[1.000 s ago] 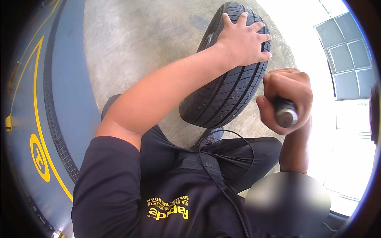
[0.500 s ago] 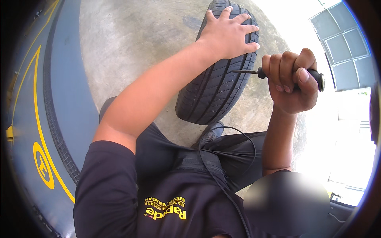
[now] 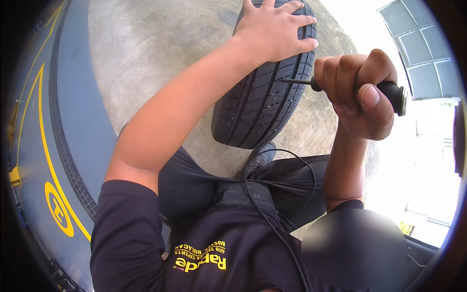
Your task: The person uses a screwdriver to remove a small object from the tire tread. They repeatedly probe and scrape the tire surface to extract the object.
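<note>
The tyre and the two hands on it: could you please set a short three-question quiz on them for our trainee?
1. True or false: the left hand lies flat, fingers spread, on the tread of the upright tyre.
2. How does the right hand hold the black-handled tool?
A. pinched between two fingertips
B. in a closed fist around the handle
C. resting on an open palm
3. Fill in: the tool's thin metal shaft points at the tyre's ____.

Key:
1. True.
2. B.
3. Tread; whether the tip has gone in cannot be told.
</note>
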`<action>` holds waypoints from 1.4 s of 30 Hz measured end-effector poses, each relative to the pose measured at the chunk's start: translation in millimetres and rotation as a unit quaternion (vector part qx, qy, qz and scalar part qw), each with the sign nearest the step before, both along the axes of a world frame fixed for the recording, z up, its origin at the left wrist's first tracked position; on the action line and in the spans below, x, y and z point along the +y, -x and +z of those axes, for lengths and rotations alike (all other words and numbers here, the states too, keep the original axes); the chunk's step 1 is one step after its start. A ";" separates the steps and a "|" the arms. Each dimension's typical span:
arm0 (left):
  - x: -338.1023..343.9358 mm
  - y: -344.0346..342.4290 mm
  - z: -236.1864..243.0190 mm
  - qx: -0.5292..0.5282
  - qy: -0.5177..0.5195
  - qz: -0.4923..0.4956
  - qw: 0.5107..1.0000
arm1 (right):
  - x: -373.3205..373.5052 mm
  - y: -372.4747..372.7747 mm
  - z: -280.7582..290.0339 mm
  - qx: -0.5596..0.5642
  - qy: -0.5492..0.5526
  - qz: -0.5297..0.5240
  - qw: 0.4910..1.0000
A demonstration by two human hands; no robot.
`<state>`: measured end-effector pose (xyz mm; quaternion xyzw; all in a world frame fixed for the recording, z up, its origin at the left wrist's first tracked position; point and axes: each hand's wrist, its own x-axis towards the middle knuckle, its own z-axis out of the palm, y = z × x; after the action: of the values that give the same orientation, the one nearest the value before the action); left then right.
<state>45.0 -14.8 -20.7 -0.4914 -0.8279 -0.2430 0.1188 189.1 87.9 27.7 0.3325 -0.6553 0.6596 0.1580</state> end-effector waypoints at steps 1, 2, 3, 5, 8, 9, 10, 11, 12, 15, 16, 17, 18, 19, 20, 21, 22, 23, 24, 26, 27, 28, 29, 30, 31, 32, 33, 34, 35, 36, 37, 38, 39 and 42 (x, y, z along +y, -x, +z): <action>0.0 -0.1 1.2 -0.003 0.003 -0.002 1.000 | -0.6 3.1 1.6 0.000 0.001 0.004 1.000; -0.1 -0.4 2.4 -0.007 0.006 -0.004 1.000 | -0.4 5.4 3.0 0.000 0.002 0.009 1.000; -0.5 -0.4 3.2 -0.008 0.007 -0.004 1.000 | 0.0 7.2 3.5 -0.006 0.013 0.011 1.000; -0.6 -0.8 4.0 -0.011 0.010 -0.003 1.000 | 1.6 9.9 3.3 -0.018 0.035 0.014 0.999; 0.5 -1.0 4.3 -0.010 -0.001 -0.009 1.000 | 10.4 16.7 2.1 -0.023 0.082 0.014 0.996; 3.4 3.4 -7.3 0.041 -0.019 0.018 0.999 | 7.6 16.2 3.9 -0.030 0.072 -0.003 0.997; 11.4 11.1 -28.6 0.092 -0.037 0.044 0.994 | 3.3 12.8 5.1 -0.038 0.061 -0.019 0.997; 16.6 14.7 -37.6 0.143 -0.055 0.069 0.986 | -1.9 6.3 7.7 -0.046 0.051 -0.038 0.997; 21.8 11.6 -34.7 0.128 -0.049 0.067 0.988 | -16.5 -6.0 13.0 0.043 -0.122 -0.159 0.979; 22.6 4.8 -31.0 0.097 -0.026 0.078 0.992 | -20.7 -16.2 19.7 0.156 -0.339 -0.308 0.875; 22.0 4.7 -29.5 0.093 -0.024 0.077 0.992 | -5.9 -19.9 23.0 0.135 -0.362 -0.358 0.850; 20.6 4.6 -28.6 0.089 -0.022 0.076 0.993 | 11.8 -23.1 19.8 0.096 -0.293 -0.342 0.888; 21.8 4.6 -29.1 0.088 -0.025 0.075 0.993 | 21.0 -26.4 17.9 0.056 -0.179 -0.288 0.939; 22.4 4.6 -30.3 0.088 -0.028 0.074 0.993 | 27.7 -28.7 16.5 0.015 -0.061 -0.227 0.972; 23.2 5.0 -31.4 0.087 -0.031 0.073 0.993 | 33.7 -29.0 16.9 0.012 -0.013 -0.178 0.984; 22.6 5.7 -31.8 0.091 -0.030 0.077 0.992 | 37.1 -28.8 16.1 0.012 0.038 -0.128 0.991; 21.5 6.7 -32.5 0.096 -0.029 0.081 0.992 | 37.2 -28.1 12.4 0.006 0.069 -0.121 0.990; 20.6 7.5 -33.2 0.100 -0.028 0.085 0.991 | 34.2 -27.1 7.6 -0.002 0.084 -0.129 0.988; 20.2 6.9 -32.4 0.099 -0.026 0.081 0.991 | 29.7 -26.1 1.7 -0.008 0.099 -0.140 0.985; 20.1 5.6 -30.6 0.095 -0.021 0.074 0.992 | 27.2 -27.1 -6.8 -0.011 0.119 -0.152 0.981; 19.2 5.8 -31.2 0.096 -0.025 0.073 0.992 | 27.3 -27.7 -7.5 -0.005 0.117 -0.153 0.981; 18.5 6.0 -31.7 0.096 -0.030 0.072 0.992 | 27.7 -28.3 -7.7 0.001 0.114 -0.155 0.981; 17.7 6.4 -32.1 0.097 -0.034 0.070 0.992 | 28.5 -28.8 -7.7 0.007 0.112 -0.156 0.981; 16.5 7.3 -32.6 0.100 -0.038 0.072 0.992 | 28.9 -28.8 -7.9 0.005 0.114 -0.157 0.981; 15.2 8.4 -33.0 0.103 -0.042 0.073 0.991 | 29.7 -28.5 -7.9 0.003 0.115 -0.158 0.981; 13.7 9.7 -33.4 0.106 -0.046 0.075 0.990 | 30.8 -28.3 -8.0 0.001 0.117 -0.159 0.980; 9.5 9.0 -25.3 0.068 -0.030 0.051 0.996 | 35.5 -29.4 -10.9 0.004 0.130 -0.146 0.981; 2.9 5.7 -8.3 0.028 -0.014 0.024 0.999 | 42.4 -32.6 -14.5 0.007 0.142 -0.136 0.980; -0.1 4.3 1.0 -0.011 0.002 -0.003 1.000 | 47.3 -34.9 -17.4 0.010 0.154 -0.126 0.980; -1.1 5.9 0.0 -0.011 0.001 0.000 1.000 | 47.5 -34.5 -19.6 0.010 0.155 -0.124 0.980; -1.0 7.8 -1.8 -0.012 -0.001 0.003 1.000 | 46.9 -33.7 -20.7 0.011 0.155 -0.122 0.980; -1.3 8.9 -3.5 -0.012 -0.002 0.006 1.000 | 46.3 -33.0 -22.4 0.011 0.156 -0.120 0.980; -2.5 8.9 -2.9 -0.010 -0.003 0.010 1.000 | 46.5 -31.5 -23.4 0.016 0.162 -0.115 0.980; -4.6 5.8 -1.9 -0.004 -0.004 0.017 1.000 | 43.4 -28.8 -24.3 0.023 0.164 -0.116 0.979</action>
<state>39.2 -19.4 -22.5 -0.4759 -0.8354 -0.2468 0.1214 217.9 131.4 3.4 0.2392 -0.5681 0.7276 0.3011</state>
